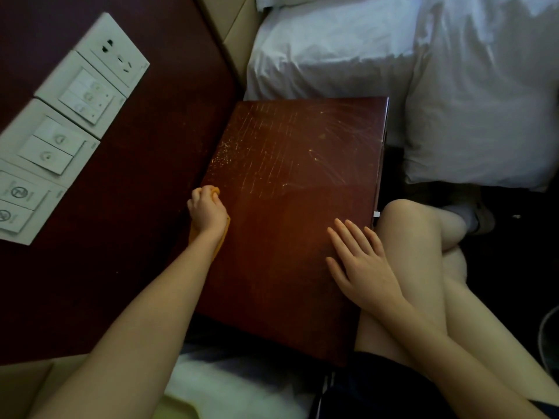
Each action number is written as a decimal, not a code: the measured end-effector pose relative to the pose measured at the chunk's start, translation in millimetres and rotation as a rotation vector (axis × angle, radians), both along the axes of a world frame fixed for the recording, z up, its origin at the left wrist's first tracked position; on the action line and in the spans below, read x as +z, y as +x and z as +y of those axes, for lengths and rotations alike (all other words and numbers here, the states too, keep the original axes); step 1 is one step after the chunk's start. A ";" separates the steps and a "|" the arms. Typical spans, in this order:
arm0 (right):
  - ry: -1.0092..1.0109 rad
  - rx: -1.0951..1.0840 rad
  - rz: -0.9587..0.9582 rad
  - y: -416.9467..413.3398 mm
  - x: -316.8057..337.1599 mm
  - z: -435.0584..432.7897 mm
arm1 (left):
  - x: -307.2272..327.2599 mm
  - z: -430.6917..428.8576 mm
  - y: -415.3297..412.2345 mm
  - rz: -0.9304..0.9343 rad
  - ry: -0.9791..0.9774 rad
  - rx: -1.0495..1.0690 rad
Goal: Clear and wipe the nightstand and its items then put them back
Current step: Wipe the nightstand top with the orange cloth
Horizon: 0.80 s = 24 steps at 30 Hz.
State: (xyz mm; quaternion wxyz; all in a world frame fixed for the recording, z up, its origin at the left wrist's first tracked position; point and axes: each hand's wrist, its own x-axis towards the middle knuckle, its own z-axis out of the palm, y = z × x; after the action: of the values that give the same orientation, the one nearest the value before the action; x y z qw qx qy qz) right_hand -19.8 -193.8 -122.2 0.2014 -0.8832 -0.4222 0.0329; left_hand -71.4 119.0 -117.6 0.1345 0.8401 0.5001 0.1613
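Observation:
The dark red wooden nightstand (290,182) fills the middle of the view, its top bare and marked with pale scratches and specks at the far half. My left hand (207,211) grips an orange cloth (222,234) at the top's left edge, against the wall panel. The cloth shows above my fingers and under my wrist. Flat on the near right part of the top rests my right hand (361,261), fingers straight and spread, holding nothing.
A maroon wall panel (127,207) on the left carries white sockets and switch plates (78,98). White bedding and a pillow (481,95) lie beyond and right of the nightstand. My bare knees (423,234) are at its right edge. More white bedding (230,385) lies below.

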 end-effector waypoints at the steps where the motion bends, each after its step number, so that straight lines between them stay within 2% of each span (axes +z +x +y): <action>1: 0.002 0.001 -0.003 0.0 0.2 -0.2 | 0.8 -1.7 4.8 0.004 -0.007 -0.018; 3: 0.004 0.001 -0.003 -0.4 0.7 -0.4 | 1.6 -6.1 10.0 0.019 -0.023 -0.116; 7: 0.009 -0.004 0.001 -1.1 1.3 -0.3 | -0.1 -15.4 -2.1 0.081 -0.014 -0.468; 10: 0.017 -0.002 0.003 -0.8 0.9 -0.9 | 1.0 -10.0 -20.4 0.100 -0.015 -0.571; 13: 0.012 0.000 0.001 -0.4 0.8 -1.2 | -0.1 -5.4 -25.8 0.082 0.029 -0.510; 17: 0.005 0.004 0.003 -0.3 -0.2 -1.4 | -2.8 -13.8 -1.0 0.020 0.040 -0.151; 19: 0.006 0.002 0.003 -0.6 -0.7 -1.9 | -2.0 -20.9 11.7 0.002 0.015 -0.040; 21: 0.008 -0.006 0.007 -1.2 -0.1 -2.2 | -1.7 -27.4 18.1 0.002 0.004 -0.074; 24: 0.016 -0.013 0.008 -1.5 1.4 -2.5 | -1.8 -37.6 13.4 0.043 0.001 -0.348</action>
State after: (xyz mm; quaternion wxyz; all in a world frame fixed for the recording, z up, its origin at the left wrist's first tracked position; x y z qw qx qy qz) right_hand -21.3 -196.2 -120.8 0.2106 -0.8842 -0.4158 0.0318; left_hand -58.0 81.4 -119.4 0.1493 0.9173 0.3498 0.1175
